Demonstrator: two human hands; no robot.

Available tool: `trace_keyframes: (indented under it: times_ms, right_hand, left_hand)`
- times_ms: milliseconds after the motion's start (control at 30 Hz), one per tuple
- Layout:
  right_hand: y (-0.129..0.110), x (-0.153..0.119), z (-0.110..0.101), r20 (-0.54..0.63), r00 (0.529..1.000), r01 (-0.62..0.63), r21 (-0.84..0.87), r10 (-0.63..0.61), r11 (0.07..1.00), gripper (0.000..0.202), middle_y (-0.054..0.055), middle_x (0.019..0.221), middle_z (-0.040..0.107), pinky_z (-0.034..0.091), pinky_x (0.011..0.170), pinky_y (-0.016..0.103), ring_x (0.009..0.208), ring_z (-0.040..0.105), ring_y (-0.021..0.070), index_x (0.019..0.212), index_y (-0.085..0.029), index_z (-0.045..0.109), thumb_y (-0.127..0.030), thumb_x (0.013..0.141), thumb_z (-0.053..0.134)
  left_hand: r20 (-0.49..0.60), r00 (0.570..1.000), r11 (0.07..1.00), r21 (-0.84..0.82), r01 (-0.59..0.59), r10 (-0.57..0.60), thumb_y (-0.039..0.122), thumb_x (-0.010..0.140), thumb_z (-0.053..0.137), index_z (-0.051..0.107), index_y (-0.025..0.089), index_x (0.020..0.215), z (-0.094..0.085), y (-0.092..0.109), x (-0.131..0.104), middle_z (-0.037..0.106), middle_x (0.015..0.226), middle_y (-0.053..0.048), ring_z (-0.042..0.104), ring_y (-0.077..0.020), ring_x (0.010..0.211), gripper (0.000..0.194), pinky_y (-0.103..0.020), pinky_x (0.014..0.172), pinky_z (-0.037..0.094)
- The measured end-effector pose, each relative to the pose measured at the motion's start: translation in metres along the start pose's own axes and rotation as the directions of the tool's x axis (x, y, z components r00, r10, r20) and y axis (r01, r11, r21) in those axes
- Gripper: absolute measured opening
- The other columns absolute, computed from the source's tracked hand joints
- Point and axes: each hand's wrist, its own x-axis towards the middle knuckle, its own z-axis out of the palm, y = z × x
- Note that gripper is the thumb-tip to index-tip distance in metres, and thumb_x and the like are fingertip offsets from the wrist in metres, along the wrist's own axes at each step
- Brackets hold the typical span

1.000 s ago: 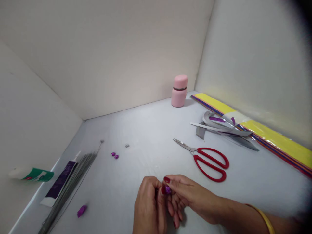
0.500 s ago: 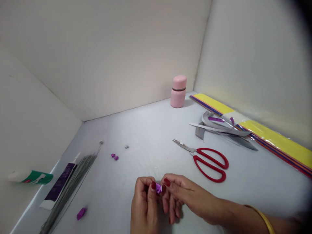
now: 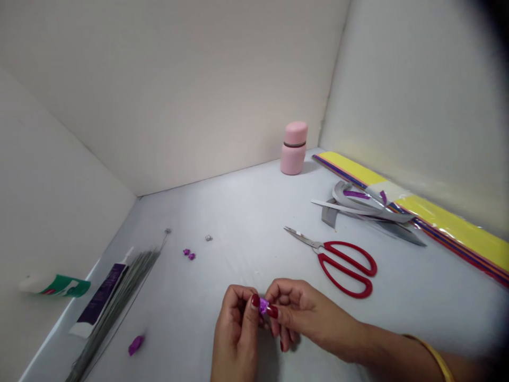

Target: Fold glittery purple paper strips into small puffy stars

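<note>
A small shiny purple folded paper piece is pinched between my two hands, low in the middle of the view. My left hand grips its left side between thumb and forefinger. From the right, my right hand presses thumb and forefinger on its other side, the remaining fingers curled below. Red-handled scissors lie to the right of my hands with blades pointing up and left. Two little purple folded stars and a small silver piece rest up and to the left.
Grey wire stems and a purple-and-white tube lie left, near a green-and-white tube. A crumpled purple piece sits nearer. Grey strips and a yellow-topped paper pack are right, a pink flask behind.
My right thumb and forefinger have closed onto the right side of the purple piece, where the thumb was raised before. The whole view has shifted slightly.
</note>
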Motion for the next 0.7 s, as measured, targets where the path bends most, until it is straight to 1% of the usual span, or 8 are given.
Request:
trace_keyframes:
  times_ms: [100,200,267,367,467,533,600,700]
  right_hand:
    - [0.001,0.000,-0.001,-0.023,1.000,0.020,0.011,-0.019,1.000,0.036,-0.002,0.062,0.059,0.033,0.042,0.017,0.044,0.054,0.0064,0.077,-0.014,0.052,-0.049,0.074,0.063]
    - [0.000,-0.001,-0.001,-0.001,1.000,0.009,0.116,-0.009,0.993,0.036,-0.001,0.060,0.060,0.033,0.042,0.017,0.043,0.055,0.0068,0.074,-0.014,0.052,-0.048,0.073,0.064]
    - [-0.001,-0.002,0.000,0.009,1.000,-0.007,0.201,0.005,0.979,0.034,-0.001,0.059,0.061,0.034,0.042,0.017,0.042,0.055,0.0065,0.074,-0.014,0.052,-0.045,0.074,0.064]
    - [-0.002,-0.002,0.000,0.011,1.000,0.009,0.259,-0.012,0.966,0.031,-0.002,0.057,0.059,0.034,0.043,0.016,0.041,0.054,0.0056,0.075,-0.014,0.053,-0.042,0.075,0.065]
    - [0.000,-0.002,-0.002,0.014,1.000,0.020,0.261,-0.024,0.965,0.031,-0.001,0.059,0.061,0.034,0.043,0.016,0.042,0.055,0.0059,0.074,-0.013,0.054,-0.042,0.075,0.065]
    - [0.001,-0.002,-0.003,0.006,1.000,0.021,0.246,-0.023,0.969,0.031,0.000,0.060,0.062,0.034,0.044,0.016,0.043,0.056,0.0062,0.073,-0.013,0.055,-0.042,0.075,0.065]
    - [0.000,-0.002,-0.003,-0.006,1.000,0.027,0.235,-0.026,0.972,0.031,0.000,0.060,0.062,0.034,0.044,0.017,0.044,0.056,0.0064,0.072,-0.013,0.055,-0.042,0.074,0.066]
    - [-0.001,-0.001,-0.003,-0.031,0.999,0.038,0.224,-0.032,0.974,0.031,-0.001,0.060,0.061,0.035,0.045,0.017,0.045,0.055,0.0065,0.073,-0.013,0.056,-0.042,0.072,0.068]
  left_hand:
    - [-0.023,0.999,0.991,0.133,-0.032,0.035,0.039,0.084,0.054,0.052,0.019,0.072,0.001,0.005,-0.002,0.056,0.059,0.002,0.052,-0.0124,0.055,0.024,-0.022,0.054,0.040]
    - [-0.001,0.999,0.997,0.060,0.040,-0.040,0.039,0.085,0.051,0.053,0.019,0.075,0.002,0.010,-0.002,0.058,0.059,0.002,0.054,-0.0128,0.056,0.023,-0.023,0.055,0.044]
    - [-0.020,0.999,0.999,0.000,0.032,-0.032,0.036,0.082,0.057,0.058,0.020,0.085,0.002,0.012,-0.002,0.064,0.074,-0.001,0.059,-0.0139,0.064,0.017,-0.024,0.060,0.047]
    - [-0.048,0.991,0.989,0.084,-0.122,0.126,0.024,0.072,0.068,0.064,0.024,0.097,0.002,0.012,-0.002,0.067,0.094,-0.003,0.064,-0.0172,0.079,0.025,-0.026,0.069,0.050]
    - [-0.028,0.955,0.926,0.254,-0.279,0.295,0.014,0.072,0.067,0.071,0.027,0.091,-0.001,0.009,-0.003,0.073,0.087,-0.001,0.066,-0.0168,0.080,0.024,-0.025,0.075,0.050]
    - [-0.010,0.940,0.898,0.301,-0.321,0.340,0.013,0.073,0.065,0.073,0.029,0.089,-0.003,0.007,-0.003,0.074,0.087,-0.001,0.067,-0.0165,0.081,0.025,-0.025,0.077,0.050]
    - [-0.016,0.952,0.916,0.276,-0.289,0.305,0.016,0.073,0.065,0.072,0.030,0.094,-0.003,0.005,-0.003,0.075,0.090,-0.001,0.068,-0.0166,0.082,0.026,-0.025,0.077,0.052]
    - [-0.093,0.978,0.970,0.174,-0.168,0.186,0.022,0.073,0.066,0.067,0.027,0.102,-0.002,0.004,-0.003,0.074,0.096,-0.003,0.069,-0.0162,0.079,0.029,-0.023,0.070,0.055]
